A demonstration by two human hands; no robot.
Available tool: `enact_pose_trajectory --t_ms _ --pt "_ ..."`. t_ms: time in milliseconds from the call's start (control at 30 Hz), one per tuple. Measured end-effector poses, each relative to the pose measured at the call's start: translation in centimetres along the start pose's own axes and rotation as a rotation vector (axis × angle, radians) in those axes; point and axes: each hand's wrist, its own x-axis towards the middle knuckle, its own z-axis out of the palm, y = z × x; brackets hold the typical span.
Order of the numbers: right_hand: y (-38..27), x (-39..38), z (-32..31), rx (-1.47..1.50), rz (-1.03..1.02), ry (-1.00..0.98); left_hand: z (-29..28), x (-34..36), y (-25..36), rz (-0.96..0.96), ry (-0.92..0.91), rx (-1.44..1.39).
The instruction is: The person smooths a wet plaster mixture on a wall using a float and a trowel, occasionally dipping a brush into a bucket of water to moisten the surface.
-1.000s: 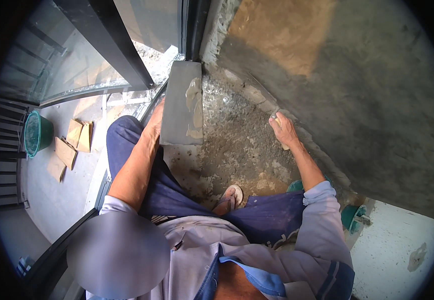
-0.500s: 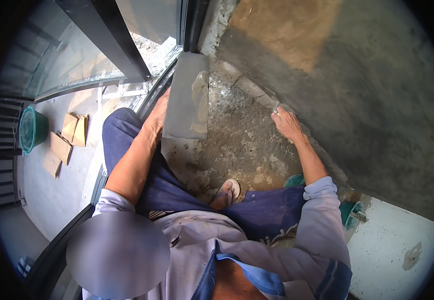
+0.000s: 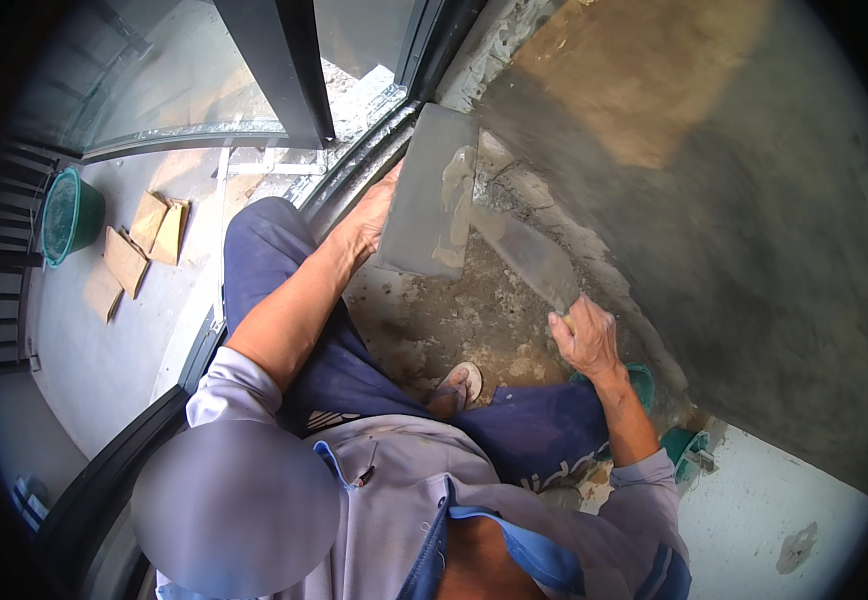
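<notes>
My left hand (image 3: 372, 215) grips the left edge of a grey rectangular board (image 3: 416, 200); its fingers are partly hidden behind the board. A smear of wet mortar (image 3: 456, 180) lies along the board's right side. In my right hand (image 3: 588, 338) is the handle of a trowel, fingers wrapped round it. The long flat trowel blade (image 3: 532, 255) points up and left, its far end beside the board's right edge. Whether blade and board touch I cannot tell.
Rough, mortar-stained ground (image 3: 474, 325) lies below the blade, beside a large smooth grey cement surface (image 3: 734, 260). Black-framed glass doors (image 3: 304, 80) stand at upper left. A green bucket (image 3: 72, 215) and folded brown cardboard (image 3: 126, 262) are left. Another green bucket (image 3: 684, 450) sits lower right.
My right hand has moved down from the cement edge, and the trowel blade now shows, angled toward the board. The board and my left hand appear further right as the view has shifted.
</notes>
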Motion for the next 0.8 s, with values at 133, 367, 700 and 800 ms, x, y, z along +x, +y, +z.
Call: enact_pose_trajectory --t_ms 133,367,700,800 --pt "-1.4 0.2 1.5 -0.042 -0.130 0.010 1.1 -0.4 0.0 0.007 0.035 -0.082" --pt "1.2 5.0 2.3 -0.103 -0.278 0.126 -2.4 -0.8 1.2 0.035 -0.172 0.009" --pt "3.0 6.5 4.4 0.002 -0.208 0.210 -2.4 -0.6 0.1 -0.086 -0.382 0.010" --pt "4.2 6.2 5.5 0.012 -0.098 0.250 -2.0 -0.5 -0.7 -0.109 -0.174 0.113"
